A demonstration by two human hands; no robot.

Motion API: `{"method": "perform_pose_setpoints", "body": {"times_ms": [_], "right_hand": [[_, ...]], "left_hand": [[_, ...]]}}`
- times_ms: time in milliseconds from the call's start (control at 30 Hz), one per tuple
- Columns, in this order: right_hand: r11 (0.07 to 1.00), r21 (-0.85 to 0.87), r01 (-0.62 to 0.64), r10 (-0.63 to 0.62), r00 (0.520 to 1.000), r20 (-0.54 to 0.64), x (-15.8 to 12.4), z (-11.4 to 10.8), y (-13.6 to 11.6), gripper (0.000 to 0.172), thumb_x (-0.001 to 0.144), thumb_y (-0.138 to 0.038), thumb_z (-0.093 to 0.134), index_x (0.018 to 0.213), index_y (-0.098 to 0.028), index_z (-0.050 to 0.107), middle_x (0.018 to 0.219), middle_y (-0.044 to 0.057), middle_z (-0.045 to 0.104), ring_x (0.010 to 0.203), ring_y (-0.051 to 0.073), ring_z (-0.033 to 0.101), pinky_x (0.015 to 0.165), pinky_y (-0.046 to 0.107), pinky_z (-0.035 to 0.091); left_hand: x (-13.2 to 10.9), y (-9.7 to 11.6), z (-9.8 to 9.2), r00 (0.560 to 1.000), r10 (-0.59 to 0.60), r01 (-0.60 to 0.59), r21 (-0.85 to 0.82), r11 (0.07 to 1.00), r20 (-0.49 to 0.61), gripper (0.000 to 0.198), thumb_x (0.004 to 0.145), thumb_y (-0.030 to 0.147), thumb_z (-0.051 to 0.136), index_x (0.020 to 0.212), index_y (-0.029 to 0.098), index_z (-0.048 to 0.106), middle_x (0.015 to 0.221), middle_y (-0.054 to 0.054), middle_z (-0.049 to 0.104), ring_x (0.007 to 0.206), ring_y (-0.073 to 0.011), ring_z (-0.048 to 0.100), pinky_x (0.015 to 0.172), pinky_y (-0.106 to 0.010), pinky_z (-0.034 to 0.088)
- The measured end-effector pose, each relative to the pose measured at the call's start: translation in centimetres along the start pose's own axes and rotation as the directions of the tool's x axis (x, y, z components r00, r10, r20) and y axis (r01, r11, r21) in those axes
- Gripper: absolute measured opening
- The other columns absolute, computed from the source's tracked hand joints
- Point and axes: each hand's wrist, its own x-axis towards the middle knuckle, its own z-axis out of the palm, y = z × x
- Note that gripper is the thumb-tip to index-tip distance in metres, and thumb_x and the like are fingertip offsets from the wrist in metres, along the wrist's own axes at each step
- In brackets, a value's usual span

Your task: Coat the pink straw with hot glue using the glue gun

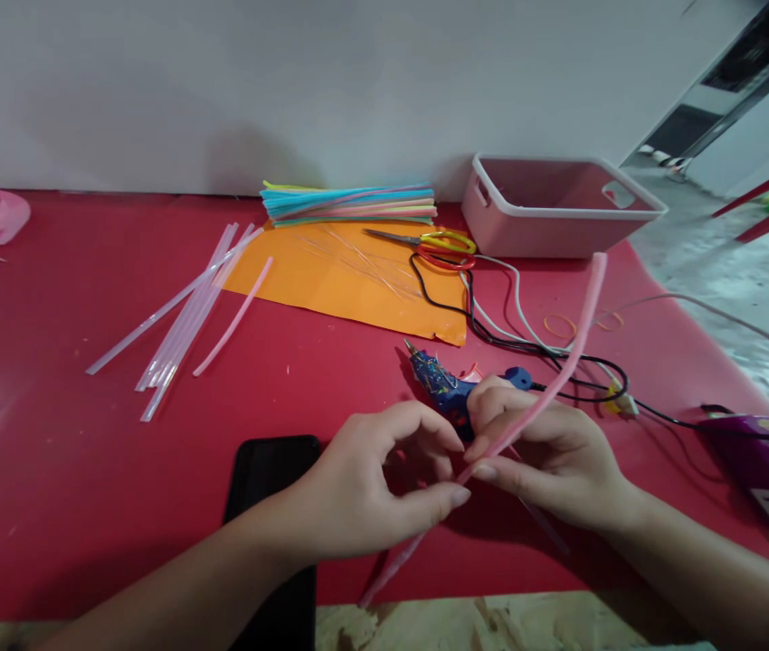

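Both of my hands pinch one long pink straw (564, 366) near the table's front edge. My left hand (375, 479) grips its lower part between thumb and fingers. My right hand (547, 452) holds it just above, fingers closed round it. The straw runs up to the right towards the pink tray and down past the table edge. A blue glue gun (442, 384) lies just behind my fingers. Its black cord (493, 334) loops to the right.
A black phone (269, 470) lies under my left forearm. Loose clear and pink straws (181, 316) lie at left, an orange sheet (350, 276) at centre, scissors (435, 246), a stack of coloured straws (350, 203), a pink tray (554, 203), a purple power strip (768, 461) at right.
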Motion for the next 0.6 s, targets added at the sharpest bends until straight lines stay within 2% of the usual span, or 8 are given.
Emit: {"method": "perform_pose_setpoints", "body": {"times_ms": [100,233,333,433,533,600], "right_hand": [[1.0,-0.021,0.0,0.0,1.0,0.015,0.1,0.0,0.0,0.004,0.09,-0.025,0.078,0.088,-0.024,0.081,0.067,0.001,0.068,0.067,0.017,0.062,0.066,0.035,0.054],[0.996,-0.087,0.003,-0.001,1.0,0.03,0.0,0.1,0.1,0.002,0.09,-0.023,0.078,0.089,-0.023,0.08,0.069,0.001,0.069,0.07,0.017,0.063,0.07,0.035,0.054],[0.955,-0.294,0.049,-0.043,0.999,0.025,-0.3,0.0,0.1,0.002,0.088,-0.021,0.078,0.088,-0.023,0.076,0.075,0.002,0.073,0.074,0.019,0.064,0.073,0.037,0.05],[0.849,-0.524,0.065,-0.071,0.997,0.008,-0.6,-0.9,0.7,0.006,0.09,-0.018,0.071,0.094,-0.023,0.072,0.085,0.004,0.075,0.081,0.023,0.066,0.079,0.042,0.047],[0.704,-0.705,-0.087,0.062,0.996,-0.062,-0.8,-2.5,2.0,0.023,0.087,-0.012,0.058,0.104,-0.022,0.07,0.1,0.01,0.074,0.094,0.03,0.067,0.085,0.047,0.048],[0.652,-0.745,-0.143,0.184,0.982,-0.027,-0.9,-3.3,3.0,0.036,0.08,-0.008,0.053,0.111,-0.022,0.067,0.109,0.011,0.073,0.102,0.032,0.067,0.089,0.049,0.05]], "left_hand": [[0.2,-0.1,0.0,1.0,0.015,-0.015,0.024,1.0,-0.02,0.018,0.085,0.024,0.077,0.096,0.019,0.063,0.088,-0.003,0.071,0.077,-0.0128,0.067,0.072,-0.024,0.055],[0.4,-0.3,0.0,0.999,-0.02,0.02,-0.008,1.0,-0.03,0.017,0.085,0.022,0.074,0.098,0.02,0.063,0.09,-0.003,0.071,0.077,-0.0132,0.067,0.074,-0.026,0.055],[0.6,-0.3,-0.1,0.996,-0.071,0.069,-0.032,0.997,-0.058,0.016,0.084,0.018,0.073,0.096,0.019,0.062,0.088,-0.001,0.07,0.075,-0.0118,0.065,0.072,-0.025,0.053],[0.8,-0.2,-0.2,0.982,-0.136,0.119,-0.122,0.985,-0.135,0.022,0.081,0.017,0.076,0.095,0.018,0.06,0.086,0.0,0.068,0.073,-0.0096,0.062,0.072,-0.024,0.053],[1.2,-0.2,-0.5,0.964,-0.16,0.117,-0.206,0.972,-0.212,0.026,0.077,0.016,0.081,0.093,0.018,0.06,0.085,0.001,0.066,0.072,-0.0085,0.061,0.073,-0.023,0.053],[1.3,-0.2,-0.7,0.955,-0.164,0.104,-0.239,0.965,-0.247,0.027,0.075,0.015,0.082,0.092,0.018,0.06,0.084,0.002,0.066,0.073,-0.0087,0.062,0.074,-0.023,0.053]]}}
